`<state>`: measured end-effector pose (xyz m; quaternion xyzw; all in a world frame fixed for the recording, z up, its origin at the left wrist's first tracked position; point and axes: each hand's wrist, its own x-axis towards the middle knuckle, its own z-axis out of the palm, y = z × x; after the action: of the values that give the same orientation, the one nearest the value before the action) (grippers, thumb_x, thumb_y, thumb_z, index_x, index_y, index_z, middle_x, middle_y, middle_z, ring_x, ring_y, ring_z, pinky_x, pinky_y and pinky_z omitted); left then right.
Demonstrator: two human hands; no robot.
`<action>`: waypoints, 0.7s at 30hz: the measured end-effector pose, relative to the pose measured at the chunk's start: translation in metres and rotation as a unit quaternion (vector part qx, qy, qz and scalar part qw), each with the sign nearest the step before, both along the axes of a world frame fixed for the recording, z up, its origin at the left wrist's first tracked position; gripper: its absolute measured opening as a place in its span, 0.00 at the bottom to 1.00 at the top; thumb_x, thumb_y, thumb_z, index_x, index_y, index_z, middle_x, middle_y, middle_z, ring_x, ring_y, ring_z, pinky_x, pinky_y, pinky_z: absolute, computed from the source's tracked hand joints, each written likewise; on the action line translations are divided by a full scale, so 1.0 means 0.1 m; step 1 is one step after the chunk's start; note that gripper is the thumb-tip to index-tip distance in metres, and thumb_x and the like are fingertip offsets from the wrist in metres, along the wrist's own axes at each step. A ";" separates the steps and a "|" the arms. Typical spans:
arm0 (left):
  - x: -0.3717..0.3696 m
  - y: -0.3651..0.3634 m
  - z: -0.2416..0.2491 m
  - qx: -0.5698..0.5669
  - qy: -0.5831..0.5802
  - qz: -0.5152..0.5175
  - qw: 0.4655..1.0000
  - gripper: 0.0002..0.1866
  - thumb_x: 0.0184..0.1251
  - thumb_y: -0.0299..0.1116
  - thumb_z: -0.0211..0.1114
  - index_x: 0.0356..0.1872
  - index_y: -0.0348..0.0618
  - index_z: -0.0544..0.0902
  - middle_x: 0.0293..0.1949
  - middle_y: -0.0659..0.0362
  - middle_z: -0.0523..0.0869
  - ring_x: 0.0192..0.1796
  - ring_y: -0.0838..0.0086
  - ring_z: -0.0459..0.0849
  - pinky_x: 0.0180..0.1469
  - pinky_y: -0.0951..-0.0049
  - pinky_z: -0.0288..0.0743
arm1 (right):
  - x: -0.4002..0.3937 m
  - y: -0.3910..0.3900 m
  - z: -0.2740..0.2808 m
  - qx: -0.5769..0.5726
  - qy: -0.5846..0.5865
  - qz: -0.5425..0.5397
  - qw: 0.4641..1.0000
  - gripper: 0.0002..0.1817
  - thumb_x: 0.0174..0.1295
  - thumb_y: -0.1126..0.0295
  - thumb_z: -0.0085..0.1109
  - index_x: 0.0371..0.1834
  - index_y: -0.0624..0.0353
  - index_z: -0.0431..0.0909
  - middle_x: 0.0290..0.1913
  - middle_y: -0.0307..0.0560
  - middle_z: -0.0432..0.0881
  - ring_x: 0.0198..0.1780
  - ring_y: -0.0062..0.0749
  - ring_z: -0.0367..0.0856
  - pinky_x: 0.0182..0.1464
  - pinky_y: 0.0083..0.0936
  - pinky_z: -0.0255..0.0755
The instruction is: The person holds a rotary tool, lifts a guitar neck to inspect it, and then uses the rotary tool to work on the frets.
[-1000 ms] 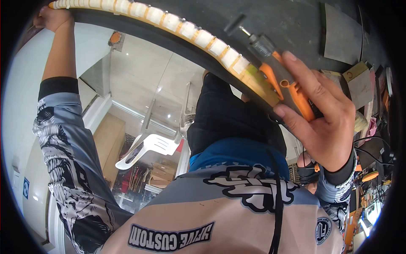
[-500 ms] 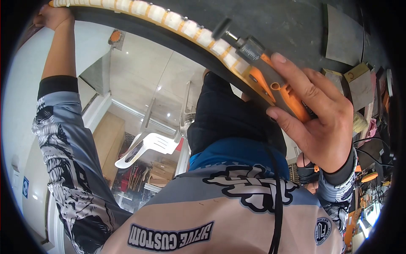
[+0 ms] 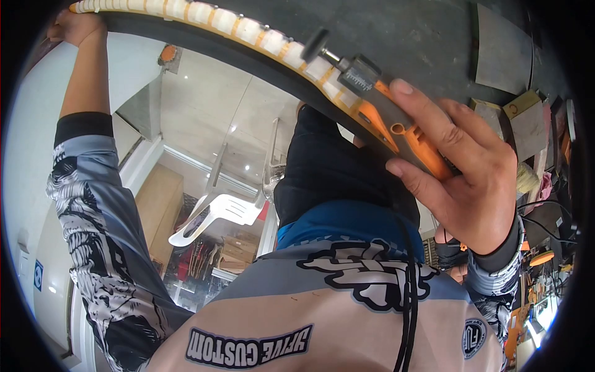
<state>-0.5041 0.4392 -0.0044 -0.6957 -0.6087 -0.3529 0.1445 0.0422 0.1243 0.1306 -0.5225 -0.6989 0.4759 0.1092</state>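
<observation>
A long strip with white segments split by yellowish bands curves across the top. It lies along the dark edge of the grey work surface. My left hand is at its far left end, fingers curled, with what they grip partly out of sight. My right hand grips an orange-and-grey hand tool between thumb and fingers. At the tool's front, a scale-marked collar and a metal shaft carry a round black pad. The pad sits over or beside the strip; contact cannot be made out.
A grey sheet lies on the dark grey surface. Boxes, cables and loose tools crowd the right side. Below the bench edge stands a white plastic chair. A black cord hangs down in front of my shirt.
My right hand has shifted the tool slightly left, and its pad is a little further along the strip. My left hand has hardly moved.
</observation>
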 end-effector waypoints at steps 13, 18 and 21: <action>-0.30 0.14 -0.03 0.004 0.197 0.047 0.979 0.23 0.60 0.36 0.70 0.48 0.26 0.77 0.66 0.36 0.63 0.63 0.49 0.69 0.63 0.62 0.72 | 0.27 -0.06 -0.12 0.002 0.016 -0.053 0.998 0.38 0.55 0.70 0.76 0.72 0.63 0.75 0.58 0.57 0.87 0.54 0.38 0.87 0.62 0.28 0.74; 0.20 -0.15 0.08 -0.061 0.104 0.059 0.991 0.23 0.71 0.33 0.59 0.55 0.20 0.70 0.61 0.33 0.62 0.66 0.46 0.63 0.68 0.61 0.70 | 0.25 -0.07 -0.10 -0.021 0.011 -0.036 0.999 0.37 0.53 0.71 0.77 0.70 0.64 0.77 0.58 0.58 0.87 0.50 0.39 0.87 0.58 0.29 0.76; 0.20 -0.16 0.08 -0.059 0.094 0.049 0.993 0.23 0.72 0.35 0.58 0.55 0.21 0.70 0.62 0.34 0.61 0.65 0.47 0.64 0.68 0.60 0.70 | 0.23 -0.07 -0.08 -0.032 0.013 -0.023 0.999 0.37 0.52 0.72 0.78 0.69 0.64 0.78 0.58 0.58 0.87 0.48 0.40 0.87 0.57 0.29 0.77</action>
<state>-0.4840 0.4235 0.0040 -0.7026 -0.6453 -0.2422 0.1768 0.0648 0.1176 0.1226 -0.5351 -0.6699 0.5022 0.1123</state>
